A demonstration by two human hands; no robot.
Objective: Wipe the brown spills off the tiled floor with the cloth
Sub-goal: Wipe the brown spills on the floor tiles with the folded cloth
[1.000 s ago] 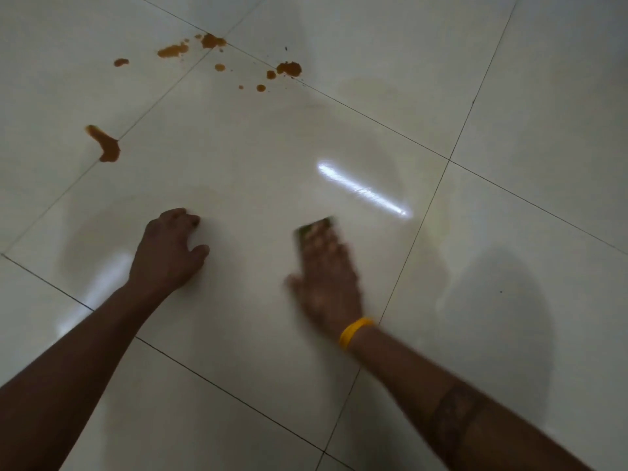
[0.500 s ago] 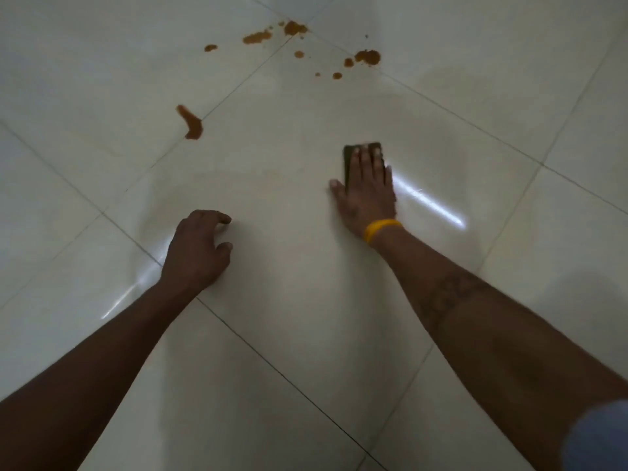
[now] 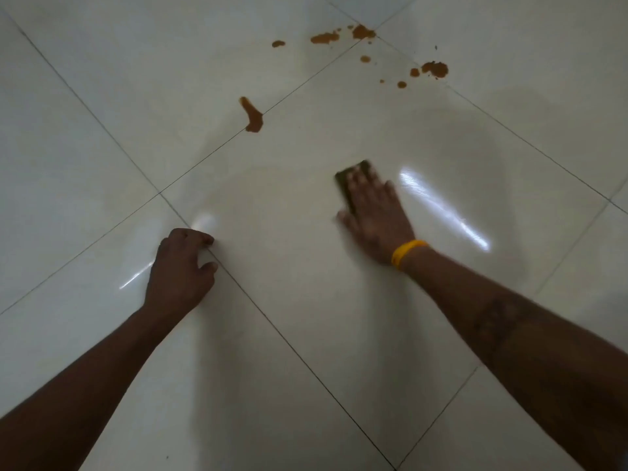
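My right hand [image 3: 373, 215], with a yellow band at the wrist, presses flat on a dark green cloth [image 3: 346, 180] on the pale tiled floor [image 3: 306, 300]; the hand is blurred and covers most of the cloth. My left hand [image 3: 180, 270] rests on the floor to the left, fingers curled, holding nothing. A long brown spill [image 3: 253, 115] lies beyond the cloth to its upper left. A cluster of brown spots [image 3: 326, 38] and another blotch [image 3: 435, 69] lie farther away.
Glossy cream tiles with thin dark grout lines fill the view. Bright light reflections sit right of my right hand [image 3: 445, 209] and near my left fingertips [image 3: 204, 220]. A wet sheen shows around the cloth.
The view has shifted, so the spills sit farther right in the frame. My right hand with the cloth has slid back toward me and is blurred. My left hand stays planted.
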